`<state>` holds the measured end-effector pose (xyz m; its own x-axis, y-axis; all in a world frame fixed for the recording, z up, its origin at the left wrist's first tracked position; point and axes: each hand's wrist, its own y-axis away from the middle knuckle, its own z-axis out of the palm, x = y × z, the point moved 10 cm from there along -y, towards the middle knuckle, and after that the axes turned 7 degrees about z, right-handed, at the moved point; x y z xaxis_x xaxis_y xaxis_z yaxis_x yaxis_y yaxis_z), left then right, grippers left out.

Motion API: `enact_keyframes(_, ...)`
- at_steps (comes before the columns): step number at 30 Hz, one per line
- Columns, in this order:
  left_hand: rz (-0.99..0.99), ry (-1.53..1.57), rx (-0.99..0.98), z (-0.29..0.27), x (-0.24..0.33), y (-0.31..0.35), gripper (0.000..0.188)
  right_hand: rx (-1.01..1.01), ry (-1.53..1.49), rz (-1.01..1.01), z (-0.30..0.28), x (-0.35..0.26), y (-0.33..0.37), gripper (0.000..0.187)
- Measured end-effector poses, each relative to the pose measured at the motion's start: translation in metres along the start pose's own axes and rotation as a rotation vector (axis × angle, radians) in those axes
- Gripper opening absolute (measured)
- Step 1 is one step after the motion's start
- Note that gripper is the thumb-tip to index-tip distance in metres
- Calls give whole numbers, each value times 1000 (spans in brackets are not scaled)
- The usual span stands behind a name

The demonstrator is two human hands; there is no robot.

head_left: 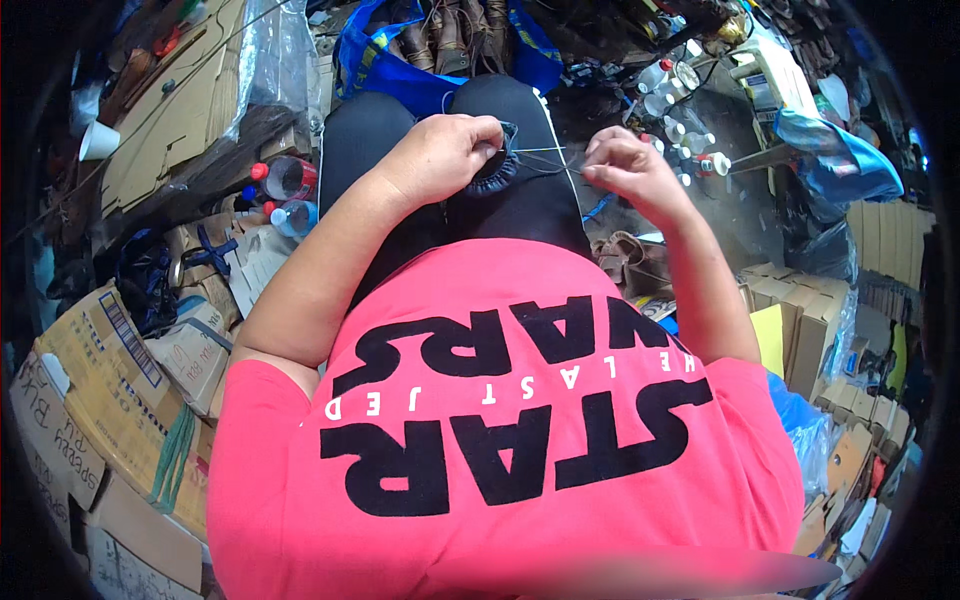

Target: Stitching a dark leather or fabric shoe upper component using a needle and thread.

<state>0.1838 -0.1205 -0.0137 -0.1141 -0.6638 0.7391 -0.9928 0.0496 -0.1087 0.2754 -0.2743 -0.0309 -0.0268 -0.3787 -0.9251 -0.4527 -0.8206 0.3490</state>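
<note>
Over the black-trousered thighs (515,215), the left hand (450,155) grasps a dark ridged piece (493,178); to its right, the right hand (632,172) pinches dark thread (548,162) running to it.

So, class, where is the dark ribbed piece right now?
In the head view, the ribbed piece is in the left hand, above centre, over the right thigh.

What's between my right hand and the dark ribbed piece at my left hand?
In the head view, loose dark thread and a thin, straight, pale needle-like rod lie between the right hand and the dark ribbed piece.
</note>
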Motion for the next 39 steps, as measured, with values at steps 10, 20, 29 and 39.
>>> enact_keyframes(10, -49, 69, -39, 8, -8, 3, 10, 48, 107, 66, -9, 0, -15, 26)
enact_keyframes(20, 4, 25, -72, 9, 3, 1, 10, 120, 207, -142, -5, -23, 9, 13)
enact_keyframes(29, 45, -33, -65, 8, 6, -4, 9, 290, 897, -381, -6, -70, -27, 20)
enact_keyframes(39, 168, -88, -48, -2, 12, 17, 7, -116, 1191, -463, 84, -55, -34, 10)
